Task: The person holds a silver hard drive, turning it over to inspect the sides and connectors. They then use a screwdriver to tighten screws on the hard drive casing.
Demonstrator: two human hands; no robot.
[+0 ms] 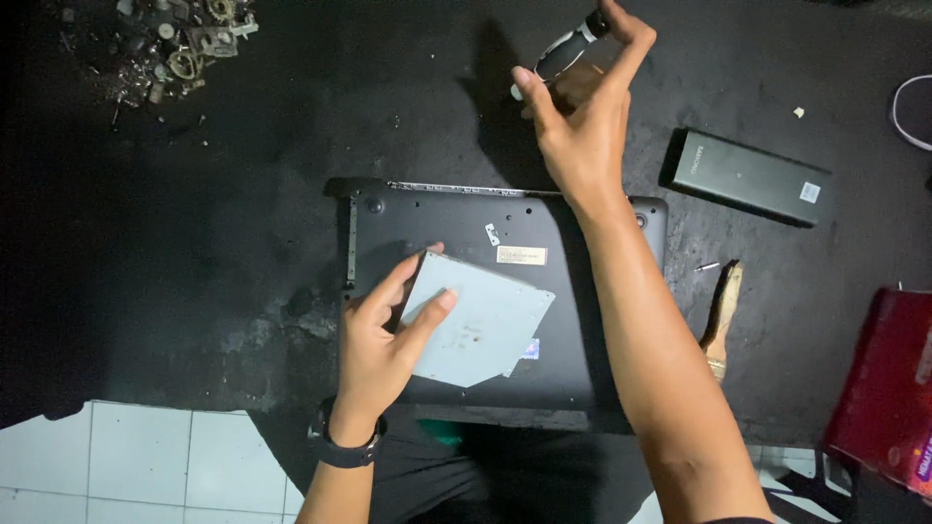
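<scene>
Drive tray (481,330) on laptop base (582,291); battery pack (748,177) right, beyond.

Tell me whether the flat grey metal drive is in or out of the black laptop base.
Out: the left hand holds the flat grey metal drive skewed atop the black laptop base.

A small gold rectangular label (521,255) sits on the dark laptop underside (573,320). A white sticker (810,192) marks the black slab's right end. A red package (888,388) lies at far right
</scene>
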